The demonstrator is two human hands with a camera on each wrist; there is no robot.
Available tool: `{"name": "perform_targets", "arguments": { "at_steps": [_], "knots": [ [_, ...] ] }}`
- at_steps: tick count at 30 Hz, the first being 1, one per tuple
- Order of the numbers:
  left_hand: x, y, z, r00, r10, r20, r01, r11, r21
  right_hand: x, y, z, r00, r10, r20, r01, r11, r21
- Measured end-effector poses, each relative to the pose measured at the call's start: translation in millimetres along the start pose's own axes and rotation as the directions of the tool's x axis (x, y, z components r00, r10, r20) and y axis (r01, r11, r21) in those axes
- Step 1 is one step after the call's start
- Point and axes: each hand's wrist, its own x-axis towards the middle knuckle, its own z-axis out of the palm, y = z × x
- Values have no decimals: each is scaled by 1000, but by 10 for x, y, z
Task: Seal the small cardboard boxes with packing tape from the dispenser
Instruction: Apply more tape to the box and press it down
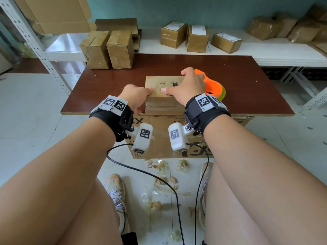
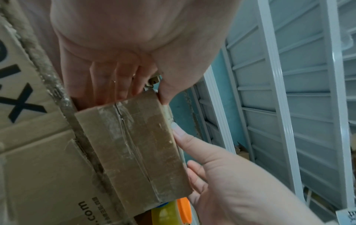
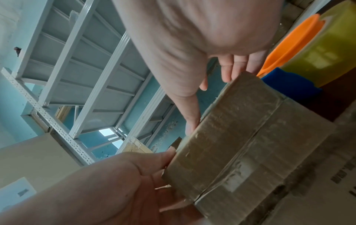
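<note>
Bright, even daylight with soft, faint shadows. Both wrist views are soft and smeared close to the palms. The head view bends straight lines outward beyond both forearms.

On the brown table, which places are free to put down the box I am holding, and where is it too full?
Bare brown table lies left of the held box, in front of the two upright boxes at the far left corner. Another bare stretch lies right of the tape dispenser, out to the right edge, and along the far edge. It is crowded where the dispenser sits close beside the box, under the right hand.

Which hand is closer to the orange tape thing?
Right. The right hand is on the box beside the tape dispenser; the left hand grips the box's far side.
</note>
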Motion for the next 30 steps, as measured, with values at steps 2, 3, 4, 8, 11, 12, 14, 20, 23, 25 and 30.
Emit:
{"name": "perform_targets", "arguments": {
  "at_steps": [2, 3, 4, 8, 11, 12, 14, 20, 23, 25, 30],
  "knots": [
    [-24, 2, -2, 1000, -21, 6, 21, 999, -26, 9, 15, -14, 1000, 12, 19, -12, 999, 37],
    [-24, 7, -5, 1000, -25, 2, 25, 999, -41, 14, 24, -23, 999, 8, 32, -10, 998, 68],
    [-44, 18, -4, 1000, -27, 7, 27, 998, -58, 20, 34, -35, 999, 2, 49, -7, 995, 98],
    [-64, -58, 4, 999, 15, 47, -12, 997, -74, 20, 81, -69, 995, -27, 93, 10, 983, 181],
    [-153, -70, 48, 988, 153, -8, -154, 988, -21, -14, 67, -85, 995, -91, 50, 79, 975, 210],
    [-178, -69, 68, 979, 198, -38, -199, 980, -18, -27, 47, -89, 993, -113, 25, 105, 969, 222],
    [-201, -71, 106, 957, 272, -97, -275, 961, -16, -56, 5, -90, 988, -153, -24, 154, 957, 245],
    [-223, -70, 179, 882, 429, -196, -439, 898, -12, -115, -28, -128, 970, -226, -86, 241, 931, 276],
    [-277, -23, 197, 854, 472, -217, -500, 861, -92, -132, -15, -160, 965, -250, -84, 264, 921, 287],
    [-324, 0, 199, 823, 528, -211, -556, 825, -104, -145, -13, -179, 963, -256, -88, 271, 913, 305],
    [-326, 52, 188, 775, 599, -202, -629, 763, -149, -209, -58, -204, 949, -261, -175, 307, 891, 335]
  ]
}}
